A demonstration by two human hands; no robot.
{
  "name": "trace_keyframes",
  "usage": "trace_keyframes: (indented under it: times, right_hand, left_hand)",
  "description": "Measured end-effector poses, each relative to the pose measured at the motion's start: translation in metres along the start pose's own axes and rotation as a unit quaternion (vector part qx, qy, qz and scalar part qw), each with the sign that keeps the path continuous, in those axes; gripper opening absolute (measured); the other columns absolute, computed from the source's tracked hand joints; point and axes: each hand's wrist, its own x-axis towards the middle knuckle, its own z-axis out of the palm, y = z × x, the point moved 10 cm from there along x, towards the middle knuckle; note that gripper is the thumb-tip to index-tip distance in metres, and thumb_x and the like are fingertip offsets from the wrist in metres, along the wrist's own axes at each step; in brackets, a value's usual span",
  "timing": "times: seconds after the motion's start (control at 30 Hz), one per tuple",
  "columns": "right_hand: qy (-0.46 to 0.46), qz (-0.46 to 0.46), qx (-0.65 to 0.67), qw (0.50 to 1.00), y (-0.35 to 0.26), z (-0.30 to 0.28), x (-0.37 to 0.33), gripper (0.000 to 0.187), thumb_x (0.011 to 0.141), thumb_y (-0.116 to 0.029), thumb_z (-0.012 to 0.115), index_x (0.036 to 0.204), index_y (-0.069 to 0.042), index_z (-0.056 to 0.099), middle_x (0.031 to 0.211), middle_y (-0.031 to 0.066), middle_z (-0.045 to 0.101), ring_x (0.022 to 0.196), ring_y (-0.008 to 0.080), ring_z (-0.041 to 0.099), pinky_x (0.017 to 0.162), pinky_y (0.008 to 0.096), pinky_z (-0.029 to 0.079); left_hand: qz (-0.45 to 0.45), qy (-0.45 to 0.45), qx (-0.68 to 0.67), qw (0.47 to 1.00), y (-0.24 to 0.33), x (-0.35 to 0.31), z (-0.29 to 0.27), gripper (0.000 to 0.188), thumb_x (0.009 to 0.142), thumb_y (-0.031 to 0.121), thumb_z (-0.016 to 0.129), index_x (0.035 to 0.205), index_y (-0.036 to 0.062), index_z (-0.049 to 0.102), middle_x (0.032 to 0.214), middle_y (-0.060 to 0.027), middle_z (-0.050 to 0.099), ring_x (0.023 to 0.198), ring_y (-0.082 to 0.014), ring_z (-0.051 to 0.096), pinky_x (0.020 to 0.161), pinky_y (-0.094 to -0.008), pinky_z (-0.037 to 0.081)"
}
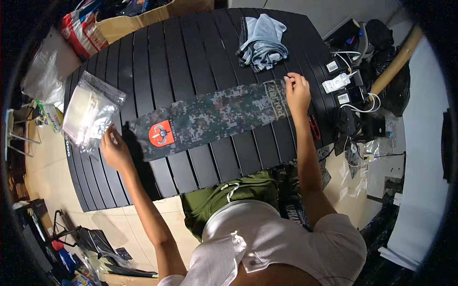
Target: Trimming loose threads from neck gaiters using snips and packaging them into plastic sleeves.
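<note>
The camouflage strip (219,112) lies flat and slightly aslant in front of you, its red patch (162,133) toward the left end. Your right hand (298,94) curls over the strip's right end, fingertips at the far corner; I cannot tell whether they pinch the fabric or only rest there. Your left hand (114,147) is just off the strip's left end, beside the clear plastic bag (90,112); its fingers are bent, and whether they are clamped on the film is not clear.

To handle the strip well, press lightly and smooth from its middle toward both ends, matching the pull so the long edges stay straight. An edge could snag in the gaps beneath, so lifting should serve you better than dragging.

Under the strip is a black slatted table (205,52). Beyond its right end sits a bundled grey-blue cloth (263,43); to its right are a red tool (314,127) and a white adapter (335,83). Past its far left stands a cardboard box (143,22), and farther left shows pale tiled floor (45,157).
</note>
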Motion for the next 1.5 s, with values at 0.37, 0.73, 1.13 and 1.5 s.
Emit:
trace_keyframes:
  times: [0.37,0.73,1.13,1.5]
  right_hand:
    - [-0.263,-0.126,-0.011,0.956,-0.033,0.046,-0.032,0.044,0.094,-0.029,0.040,0.133,-0.009,0.039,0.140,0.0086,0.034,0.134,0.0279,0.022,0.108,0.0458,0.010]
    - [-0.146,0.196,0.223,0.944,0.048,0.011,-0.014,0.027,0.087,-0.023,0.054,0.097,0.000,0.062,0.083,0.0068,0.064,0.075,0.0136,0.059,0.070,0.0273,0.045]
    - [-0.300,0.212,-0.013,0.930,0.035,0.015,-0.063,0.039,0.073,-0.030,0.068,0.071,0.003,0.048,0.058,0.0121,0.045,0.056,0.0182,0.046,0.055,0.0342,0.038]
    - [-0.111,0.131,0.230,0.958,-0.116,-0.048,-0.041,0.025,0.082,-0.011,0.059,0.104,-0.003,0.051,0.095,0.0108,0.061,0.077,0.0166,0.058,0.070,0.0280,0.045]
  left_hand:
    - [0.153,-0.248,0.063,0.955,0.036,-0.039,0.048,0.044,0.093,0.033,0.040,0.134,0.0184,0.039,0.143,-0.0024,0.030,0.134,-0.0221,0.021,0.109,-0.0447,0.011]
    - [0.067,-0.148,-0.162,0.973,0.000,-0.019,0.019,0.032,0.094,0.019,0.041,0.122,0.0061,0.051,0.134,-0.0144,0.041,0.128,-0.0303,0.033,0.105,-0.0376,0.023]
    - [0.052,-0.208,-0.320,0.923,0.136,-0.076,0.029,0.029,0.092,0.019,0.044,0.111,0.0025,0.057,0.123,-0.0171,0.050,0.122,-0.0330,0.039,0.103,-0.0404,0.027]
    - [-0.293,-0.509,-0.702,0.404,0.273,-0.161,0.089,0.054,0.087,0.044,0.053,0.124,0.0065,0.044,0.117,-0.0066,0.052,0.104,-0.0138,0.049,0.089,-0.0282,0.038]
